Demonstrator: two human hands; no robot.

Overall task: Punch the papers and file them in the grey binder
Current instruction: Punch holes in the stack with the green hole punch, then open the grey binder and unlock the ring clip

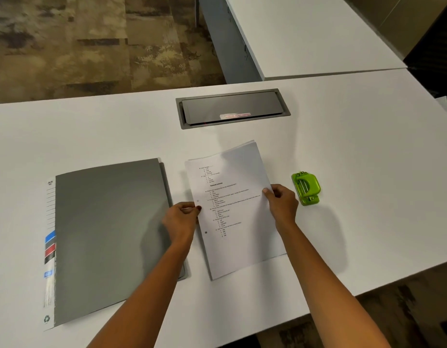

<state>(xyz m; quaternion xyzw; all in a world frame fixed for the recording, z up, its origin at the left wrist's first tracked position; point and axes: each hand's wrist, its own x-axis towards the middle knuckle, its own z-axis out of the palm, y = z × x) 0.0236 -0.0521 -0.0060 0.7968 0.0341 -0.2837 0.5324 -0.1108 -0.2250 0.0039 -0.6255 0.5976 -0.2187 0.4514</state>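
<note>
Papers (pixel 232 204) lie as a thin stack on the white bench (pixel 355 146), between the closed grey binder (pixel 109 237) on their left and the green hole punch (pixel 305 188) just to their right. The left hand (pixel 183 217) pinches the stack's left edge, thumb on top, and the right hand (pixel 282 204) pinches the right edge the same way, so each grip is closed on the sheets. 2 round marks show near the left margin of the top sheet, which look like punched holes, though at this size they could be printed dots; I judge the punching at least partly done. The step in hand looks like squaring the stack, either for the punch or for filing. To do it well, tap the left edges flush so the holes line up through every sheet, keep both thumbs clear of the margin, and open the binder before lifting the stack across. The number of sheets cannot be counted, and the far corners fan slightly. Nothing of the binder's inside or its fastening shows. Coloured tabs (pixel 50 247) jut from its left side, and their labels are unreadable, like the strip on the grey cable hatch (pixel 232 108) beyond.
</note>
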